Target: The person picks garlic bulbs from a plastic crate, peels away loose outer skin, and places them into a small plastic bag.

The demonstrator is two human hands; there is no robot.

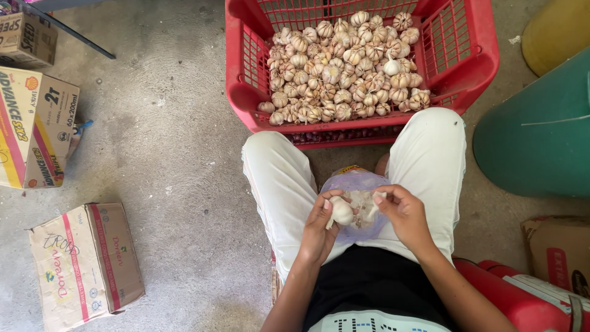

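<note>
Garlic bulb sits low in the centre of the frame, gripped by the curled fingers of the left hand; right hand pinches papery skin above a clear plastic bag; red crate of garlic fills the upper middle.

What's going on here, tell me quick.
A person in white trousers sits on the concrete floor and works on garlic over a thin clear plastic bag held between the knees. The left hand holds a white garlic bulb in its grip; the right hand pinches a pale scrap of garlic skin beside it. In front of the knees stands a red plastic crate filled with many more garlic bulbs. Worn cardboard boxes lie to the left.
</note>
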